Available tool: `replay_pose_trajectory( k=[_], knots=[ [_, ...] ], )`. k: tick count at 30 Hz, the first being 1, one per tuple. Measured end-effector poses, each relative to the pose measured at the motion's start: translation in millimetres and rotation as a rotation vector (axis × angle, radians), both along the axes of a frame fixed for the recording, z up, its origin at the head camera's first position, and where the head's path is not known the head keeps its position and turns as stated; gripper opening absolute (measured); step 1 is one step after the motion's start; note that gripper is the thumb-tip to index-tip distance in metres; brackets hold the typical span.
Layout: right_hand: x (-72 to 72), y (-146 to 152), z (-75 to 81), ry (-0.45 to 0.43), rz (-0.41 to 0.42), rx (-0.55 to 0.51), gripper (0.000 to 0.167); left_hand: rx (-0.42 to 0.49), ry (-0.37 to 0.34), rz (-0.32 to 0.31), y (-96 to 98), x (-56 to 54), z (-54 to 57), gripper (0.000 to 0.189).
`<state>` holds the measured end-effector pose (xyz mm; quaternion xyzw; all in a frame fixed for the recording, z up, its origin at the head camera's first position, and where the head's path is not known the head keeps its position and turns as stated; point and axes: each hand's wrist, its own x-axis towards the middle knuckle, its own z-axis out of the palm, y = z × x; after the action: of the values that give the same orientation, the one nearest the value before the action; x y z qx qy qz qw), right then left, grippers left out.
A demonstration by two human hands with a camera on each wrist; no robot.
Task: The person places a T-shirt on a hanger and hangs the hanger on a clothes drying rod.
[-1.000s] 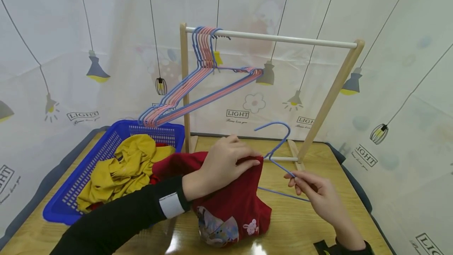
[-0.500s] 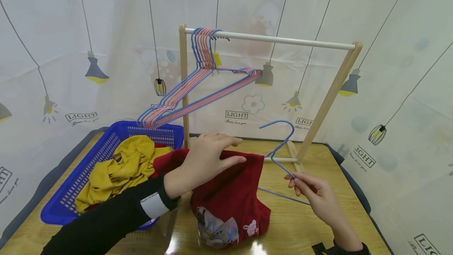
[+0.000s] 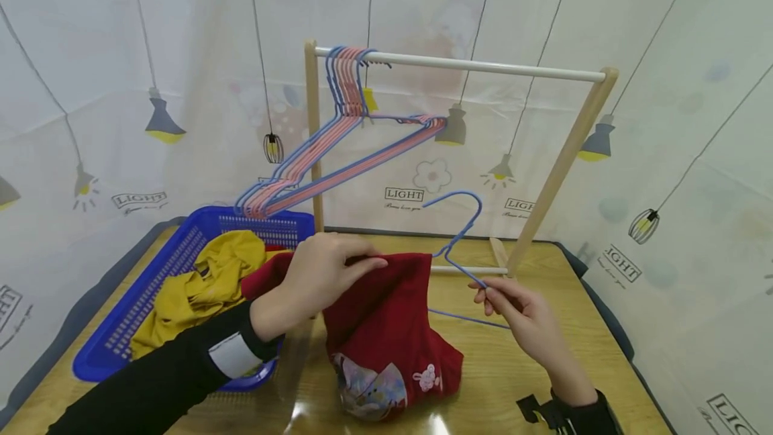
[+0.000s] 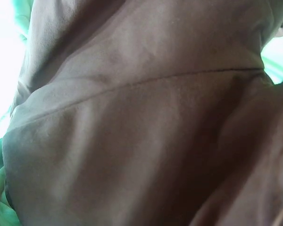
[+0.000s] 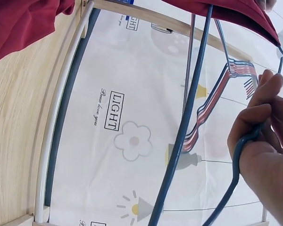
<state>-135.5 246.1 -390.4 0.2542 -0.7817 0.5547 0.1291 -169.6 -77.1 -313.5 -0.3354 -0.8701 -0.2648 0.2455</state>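
A red garment (image 3: 386, 327) with a printed picture and a small white rabbit patch hangs over the left part of a blue clothes hanger (image 3: 460, 263). At its upper left, my left hand (image 3: 317, 277) pinches the cloth between thumb and fingers. My right hand (image 3: 525, 317) grips the hanger's right arm, near the bend below the hook. In the right wrist view, the hanger's bar (image 5: 179, 132) runs past the right hand (image 5: 262, 134), whose fingers curl round the wire. Garment fabric (image 4: 122, 141) fills most of the left wrist view. The hanger's left end is hidden inside the garment.
Behind stands a wooden rack with a white rail (image 3: 471, 66); several blue and pink hangers (image 3: 344, 146) hang at its left end. A blue basket (image 3: 93, 358) with yellow clothes (image 3: 199, 294) is at the left on the wooden table (image 3: 513, 381).
My left hand has loosened, slid left along the garment's upper edge, and pinched it again. The right hand has moved the hanger slightly left and up.
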Motion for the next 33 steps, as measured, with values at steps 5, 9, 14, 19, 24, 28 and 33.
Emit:
replay_pose_trajectory(
  k=[5, 9, 14, 19, 24, 28, 33],
  knots=[
    [-4.7, -9.4, -8.9, 0.107, -0.117, -0.143, 0.019, 0.007, -0.008, 0.021, -6.8, -0.3, 1.6, 0.011],
    [-8.6, -16.4, -25.1, 0.448, -0.187, -0.462, 0.013, 0.05, -0.016, 0.049, -15.1, 1.4, 2.1, 0.013],
    [-6.9, -29.6, -39.1, 0.803, -0.23, -0.714, 0.014, 0.139, -0.011, 0.065, -27.4, 3.4, 5.3, 0.01],
    [-8.4, -36.2, -57.3, 0.638, -0.291, -0.77, 0.016, 0.223, 0.033, 0.055, -35.0, 6.7, 11.5, 0.008],
    [-18.3, -38.3, -59.5, -0.059, -0.192, -0.372, 0.018, 0.266, 0.06, 0.049, -38.5, 9.1, 13.9, 0.007],
    [-34.2, -44.1, -56.7, -0.339, 0.137, -0.016, 0.051, 0.295, 0.05, 0.03, -41.8, 11.0, 14.5, 0.009],
    [-53.0, -52.8, -61.7, -0.485, 0.362, 0.232, 0.059, 0.33, 0.042, -0.013, -47.2, 11.6, 14.3, 0.012]
  ],
)
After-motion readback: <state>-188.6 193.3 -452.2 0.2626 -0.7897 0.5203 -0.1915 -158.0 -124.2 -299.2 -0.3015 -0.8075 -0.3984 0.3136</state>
